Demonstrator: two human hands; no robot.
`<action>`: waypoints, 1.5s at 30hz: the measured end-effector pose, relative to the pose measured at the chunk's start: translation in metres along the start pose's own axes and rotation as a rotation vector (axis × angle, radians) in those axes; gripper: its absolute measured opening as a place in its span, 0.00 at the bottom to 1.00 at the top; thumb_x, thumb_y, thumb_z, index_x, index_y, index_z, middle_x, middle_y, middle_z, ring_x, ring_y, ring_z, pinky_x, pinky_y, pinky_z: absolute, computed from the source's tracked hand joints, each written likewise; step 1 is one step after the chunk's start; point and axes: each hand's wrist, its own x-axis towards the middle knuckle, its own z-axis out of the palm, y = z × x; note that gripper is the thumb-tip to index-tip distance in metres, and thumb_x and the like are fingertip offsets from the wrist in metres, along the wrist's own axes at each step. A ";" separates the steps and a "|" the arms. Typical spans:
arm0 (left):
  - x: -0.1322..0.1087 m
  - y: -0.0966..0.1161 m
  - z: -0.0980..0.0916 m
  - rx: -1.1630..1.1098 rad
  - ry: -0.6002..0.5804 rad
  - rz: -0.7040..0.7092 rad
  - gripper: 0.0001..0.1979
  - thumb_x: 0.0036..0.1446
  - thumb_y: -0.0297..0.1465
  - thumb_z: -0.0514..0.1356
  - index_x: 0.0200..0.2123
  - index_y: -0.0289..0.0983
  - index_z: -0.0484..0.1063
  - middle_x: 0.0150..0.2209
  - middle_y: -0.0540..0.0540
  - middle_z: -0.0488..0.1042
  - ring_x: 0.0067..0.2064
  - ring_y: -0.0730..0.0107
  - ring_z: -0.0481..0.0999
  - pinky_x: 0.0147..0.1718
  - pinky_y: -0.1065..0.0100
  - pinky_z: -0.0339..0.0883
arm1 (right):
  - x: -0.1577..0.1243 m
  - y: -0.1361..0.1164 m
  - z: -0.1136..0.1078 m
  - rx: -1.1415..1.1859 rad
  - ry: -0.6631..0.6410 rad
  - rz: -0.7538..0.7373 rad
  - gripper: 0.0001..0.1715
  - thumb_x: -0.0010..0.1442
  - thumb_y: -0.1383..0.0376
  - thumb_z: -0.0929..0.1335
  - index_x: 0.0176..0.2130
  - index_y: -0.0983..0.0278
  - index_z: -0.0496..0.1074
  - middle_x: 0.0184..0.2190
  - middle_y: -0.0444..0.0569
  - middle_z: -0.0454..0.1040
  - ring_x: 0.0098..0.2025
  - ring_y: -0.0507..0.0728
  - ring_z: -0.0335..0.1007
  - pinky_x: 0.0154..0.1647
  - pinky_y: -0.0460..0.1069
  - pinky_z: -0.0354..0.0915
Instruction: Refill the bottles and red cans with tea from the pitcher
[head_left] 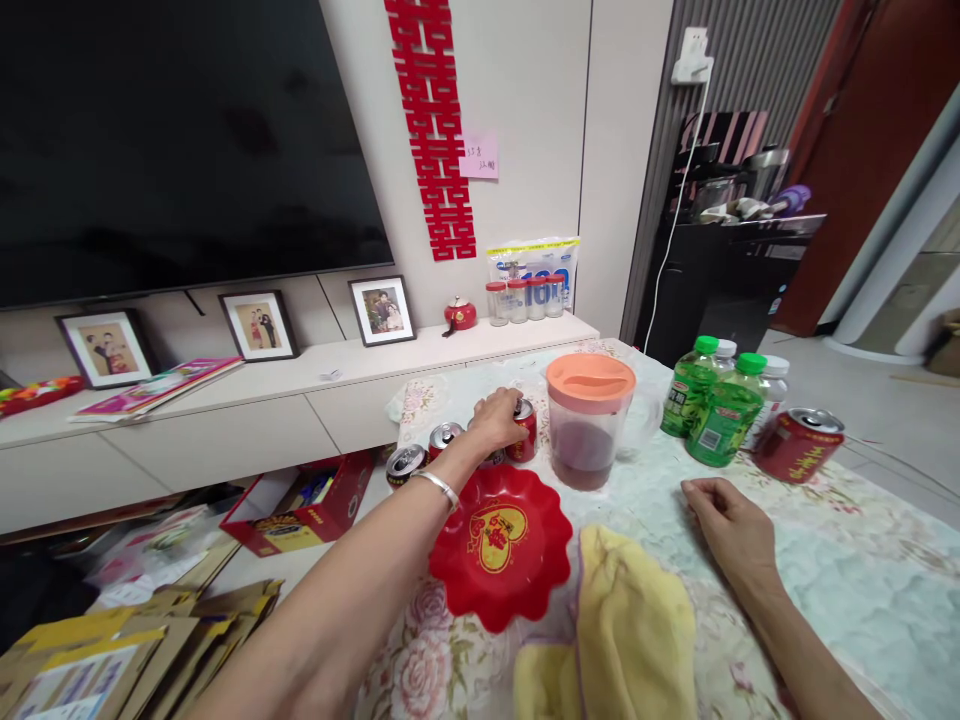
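My left hand point(495, 420) reaches across the table and is closed around the top of a red drink can point(524, 432) standing next to a clear pitcher point(589, 420) with an orange lid and dark liquid. Two more cans point(444, 437) point(405, 464) stand to the left of it near the table's edge. My right hand point(726, 525) rests on the flowered tablecloth with its fingers curled under, and nothing shows in it. A red scalloped plate point(501, 545) lies between my arms. A yellow cloth point(630, 630) lies in front of me.
Two green bottles point(709, 405) and two clear white-capped bottles stand at the right, with another red can point(797, 445) beside them. A white TV cabinet point(225, 400) holds framed photos and jars. Cardboard boxes point(112, 650) and a red box point(300, 505) lie on the floor at left.
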 end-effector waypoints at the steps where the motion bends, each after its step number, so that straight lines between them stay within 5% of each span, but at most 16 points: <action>1: -0.001 0.002 -0.002 0.003 0.012 -0.002 0.22 0.60 0.36 0.67 0.56 0.38 0.71 0.55 0.42 0.74 0.55 0.55 0.76 0.56 0.52 0.70 | 0.000 -0.001 0.000 -0.005 0.001 -0.003 0.31 0.45 0.38 0.66 0.31 0.62 0.76 0.22 0.47 0.75 0.26 0.60 0.70 0.33 0.54 0.63; 7: -0.020 0.024 -0.038 -0.022 0.169 -0.017 0.24 0.55 0.32 0.65 0.55 0.37 0.70 0.53 0.40 0.70 0.53 0.55 0.76 0.51 0.62 0.70 | -0.003 -0.004 -0.003 -0.027 0.003 -0.005 0.29 0.46 0.40 0.67 0.31 0.61 0.76 0.22 0.47 0.75 0.27 0.60 0.70 0.33 0.53 0.62; 13: -0.076 0.040 -0.065 -0.191 0.311 -0.075 0.29 0.54 0.32 0.65 0.59 0.39 0.68 0.52 0.42 0.66 0.47 0.59 0.77 0.51 0.62 0.72 | -0.004 -0.006 -0.003 -0.025 0.006 0.000 0.27 0.46 0.42 0.67 0.31 0.62 0.75 0.22 0.47 0.74 0.26 0.59 0.69 0.33 0.53 0.61; 18: -0.114 0.033 -0.033 -0.298 0.320 -0.114 0.29 0.51 0.27 0.66 0.58 0.36 0.71 0.50 0.41 0.65 0.53 0.57 0.75 0.59 0.60 0.68 | -0.006 -0.008 -0.004 -0.024 0.002 -0.009 0.27 0.46 0.42 0.67 0.31 0.62 0.76 0.21 0.46 0.73 0.26 0.58 0.68 0.34 0.53 0.61; 25: -0.130 0.030 0.013 -0.344 0.258 -0.341 0.30 0.55 0.30 0.66 0.61 0.40 0.66 0.56 0.38 0.68 0.62 0.48 0.72 0.59 0.48 0.68 | -0.007 -0.012 -0.005 -0.012 0.011 0.003 0.26 0.46 0.43 0.68 0.31 0.62 0.75 0.20 0.46 0.73 0.24 0.57 0.67 0.31 0.52 0.60; 33: -0.140 0.033 0.049 -0.505 0.452 -0.365 0.34 0.54 0.32 0.68 0.61 0.43 0.59 0.61 0.38 0.66 0.66 0.51 0.68 0.62 0.53 0.66 | -0.009 -0.014 -0.003 0.113 -0.009 -0.032 0.24 0.47 0.45 0.72 0.32 0.62 0.77 0.22 0.46 0.74 0.25 0.57 0.68 0.31 0.51 0.62; 41: -0.139 0.038 0.063 -0.678 0.486 -0.346 0.33 0.55 0.27 0.67 0.61 0.41 0.57 0.60 0.37 0.68 0.65 0.55 0.69 0.65 0.57 0.63 | 0.008 -0.042 0.008 0.547 -0.087 -0.046 0.37 0.47 0.42 0.77 0.47 0.62 0.76 0.46 0.53 0.80 0.46 0.61 0.78 0.45 0.56 0.74; 45: -0.139 0.039 0.064 -0.707 0.472 -0.373 0.36 0.54 0.26 0.67 0.63 0.38 0.55 0.63 0.34 0.66 0.69 0.52 0.65 0.66 0.54 0.61 | 0.023 -0.069 0.030 0.723 -0.137 -0.055 0.38 0.46 0.40 0.77 0.46 0.63 0.76 0.44 0.54 0.80 0.45 0.60 0.78 0.41 0.53 0.74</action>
